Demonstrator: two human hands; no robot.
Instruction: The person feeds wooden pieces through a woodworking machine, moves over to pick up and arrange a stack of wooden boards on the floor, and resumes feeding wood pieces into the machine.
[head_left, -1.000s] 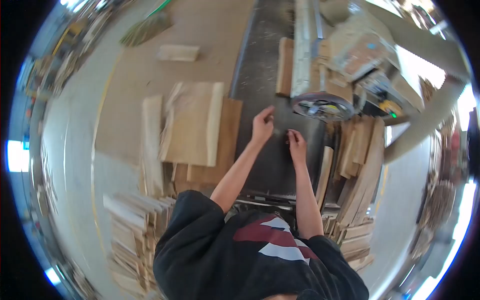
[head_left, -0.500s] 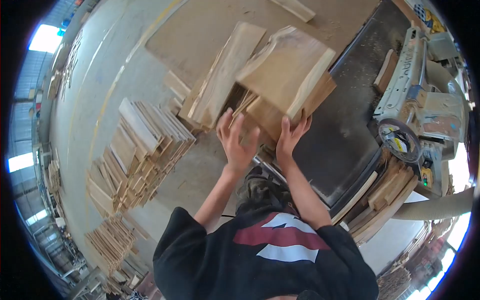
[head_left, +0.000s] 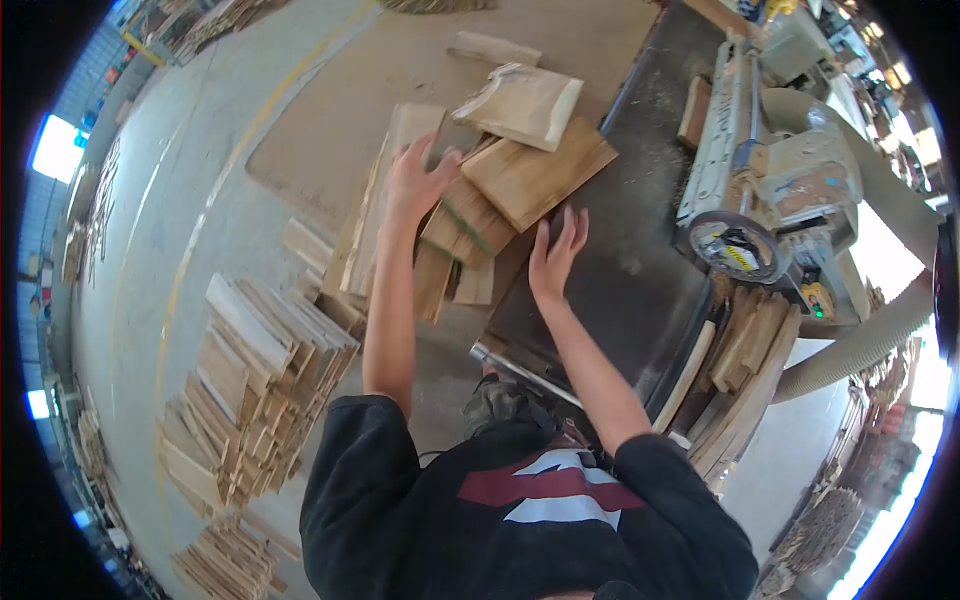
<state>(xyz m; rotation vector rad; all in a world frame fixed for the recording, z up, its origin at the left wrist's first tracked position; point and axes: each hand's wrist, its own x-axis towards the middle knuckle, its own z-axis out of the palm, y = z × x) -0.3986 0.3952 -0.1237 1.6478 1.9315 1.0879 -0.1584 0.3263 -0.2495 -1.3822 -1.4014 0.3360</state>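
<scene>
My left hand (head_left: 412,185) is open, fingers spread, over the end of a long pale plank (head_left: 405,140) at the left of a loose pile. Whether it touches the wood I cannot tell. My right hand (head_left: 556,255) is open too, holding nothing, above the black machine table, just below the corner of a wide brown board (head_left: 540,170). A pale board with a wavy edge (head_left: 520,105) lies tilted on top of the pile. Under the wide board, a shorter board with a green-marked edge (head_left: 468,222) sticks out towards me.
On my right is the black machine table (head_left: 640,240), with a saw-like machine (head_left: 730,170) and its handwheel (head_left: 738,247) beyond it. Stacked wood strips (head_left: 250,390) stand on the floor at left. A metal bar (head_left: 520,372) runs along the table's near end. More offcuts (head_left: 750,350) lean at right.
The wavy-edged board has gone from between my hands to the far side of the pile. My right hand has come off the wood, and my left has moved out to the long plank.
</scene>
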